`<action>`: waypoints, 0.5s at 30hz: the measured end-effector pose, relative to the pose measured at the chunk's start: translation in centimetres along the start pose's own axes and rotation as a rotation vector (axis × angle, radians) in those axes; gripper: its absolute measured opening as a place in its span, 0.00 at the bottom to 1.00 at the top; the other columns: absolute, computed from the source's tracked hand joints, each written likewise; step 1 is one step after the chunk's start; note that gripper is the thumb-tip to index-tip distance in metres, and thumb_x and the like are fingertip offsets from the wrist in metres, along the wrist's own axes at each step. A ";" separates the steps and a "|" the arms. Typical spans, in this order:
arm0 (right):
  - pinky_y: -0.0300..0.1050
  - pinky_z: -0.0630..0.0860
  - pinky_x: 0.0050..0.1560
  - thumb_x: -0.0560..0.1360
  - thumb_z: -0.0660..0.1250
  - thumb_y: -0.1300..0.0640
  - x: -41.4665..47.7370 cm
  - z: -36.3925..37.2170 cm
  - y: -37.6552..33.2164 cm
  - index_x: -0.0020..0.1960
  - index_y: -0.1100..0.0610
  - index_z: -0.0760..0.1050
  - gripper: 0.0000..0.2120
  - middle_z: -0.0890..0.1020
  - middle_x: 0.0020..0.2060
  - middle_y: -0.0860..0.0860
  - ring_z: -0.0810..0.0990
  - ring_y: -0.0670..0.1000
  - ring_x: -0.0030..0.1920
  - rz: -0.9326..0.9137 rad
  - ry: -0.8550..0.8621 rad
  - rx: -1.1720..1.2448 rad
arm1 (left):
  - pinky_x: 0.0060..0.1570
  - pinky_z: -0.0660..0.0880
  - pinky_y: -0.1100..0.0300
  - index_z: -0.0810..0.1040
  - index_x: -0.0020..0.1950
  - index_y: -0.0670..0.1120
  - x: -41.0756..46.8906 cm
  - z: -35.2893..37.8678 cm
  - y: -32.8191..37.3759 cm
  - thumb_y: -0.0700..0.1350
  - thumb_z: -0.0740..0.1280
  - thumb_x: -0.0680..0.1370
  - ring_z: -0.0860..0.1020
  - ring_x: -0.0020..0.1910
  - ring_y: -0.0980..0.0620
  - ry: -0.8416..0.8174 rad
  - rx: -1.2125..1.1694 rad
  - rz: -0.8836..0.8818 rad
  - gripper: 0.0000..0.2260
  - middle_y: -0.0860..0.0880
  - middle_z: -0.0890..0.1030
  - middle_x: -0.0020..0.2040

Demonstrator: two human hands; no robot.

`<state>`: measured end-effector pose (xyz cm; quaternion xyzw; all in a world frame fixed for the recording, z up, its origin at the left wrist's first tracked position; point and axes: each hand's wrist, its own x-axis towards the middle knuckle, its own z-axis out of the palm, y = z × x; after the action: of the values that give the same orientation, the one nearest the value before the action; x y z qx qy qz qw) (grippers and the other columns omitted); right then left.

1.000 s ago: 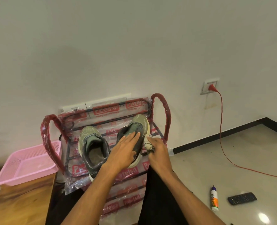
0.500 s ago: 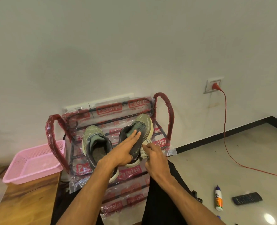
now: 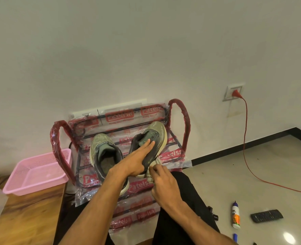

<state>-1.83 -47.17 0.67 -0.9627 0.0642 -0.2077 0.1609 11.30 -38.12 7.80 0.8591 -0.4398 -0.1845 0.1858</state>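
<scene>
Two olive-green sneakers sit on the top shelf of a plastic-wrapped red shoe rack (image 3: pixel 179 119) against the wall. The left sneaker (image 3: pixel 104 151) lies untouched with its opening facing me. My left hand (image 3: pixel 135 160) lies flat with straight fingers on the tongue of the right sneaker (image 3: pixel 157 133). My right hand (image 3: pixel 163 183) is at that shoe's heel, pinching a white patterned sock or lace (image 3: pixel 150 175) that hangs beside the sole. My legs in black trousers are below the rack.
A pink plastic basket (image 3: pixel 38 172) rests on a wooden table (image 3: pixel 22 218) at the left. On the tiled floor to the right lie a white glue bottle (image 3: pixel 235 216), a black remote (image 3: pixel 266 215) and a red cable (image 3: pixel 246 138) plugged into a wall socket.
My right hand has slid down from the shoe's side to its heel, and my left hand's fingers have reached further up the tongue. The camera has tilted slightly.
</scene>
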 end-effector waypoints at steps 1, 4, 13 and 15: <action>0.40 0.77 0.45 0.62 0.78 0.58 -0.2 -0.1 0.0 0.58 0.57 0.79 0.25 0.76 0.49 0.49 0.75 0.48 0.48 -0.040 -0.009 -0.019 | 0.74 0.53 0.61 0.44 0.79 0.55 0.0 0.0 0.0 0.27 0.62 0.72 0.47 0.77 0.57 0.003 0.001 -0.002 0.45 0.58 0.41 0.78; 0.40 0.77 0.44 0.63 0.75 0.58 -0.7 -0.5 0.5 0.58 0.56 0.78 0.23 0.76 0.49 0.48 0.73 0.49 0.48 -0.192 -0.078 -0.069 | 0.74 0.52 0.61 0.44 0.79 0.56 0.0 0.1 0.0 0.27 0.62 0.72 0.47 0.77 0.57 0.010 0.005 -0.002 0.45 0.58 0.42 0.78; 0.41 0.77 0.54 0.66 0.69 0.71 1.6 -1.9 1.4 0.66 0.59 0.75 0.28 0.75 0.56 0.50 0.73 0.48 0.57 0.064 0.127 0.212 | 0.74 0.57 0.57 0.44 0.79 0.56 -0.4 -0.4 0.4 0.27 0.61 0.72 0.49 0.77 0.55 0.003 -0.019 0.006 0.44 0.57 0.42 0.78; 0.42 0.77 0.53 0.65 0.67 0.73 1.8 -1.8 0.2 0.65 0.61 0.75 0.28 0.76 0.56 0.51 0.74 0.50 0.56 -0.036 0.114 0.183 | 0.73 0.59 0.57 0.45 0.79 0.55 -0.6 -0.7 0.6 0.27 0.61 0.72 0.49 0.77 0.54 -0.002 -0.046 0.011 0.44 0.56 0.43 0.79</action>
<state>-0.94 -48.16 2.84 -0.9315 0.0366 -0.2702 0.2406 10.90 -37.89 8.76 0.8520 -0.4402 -0.1947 0.2061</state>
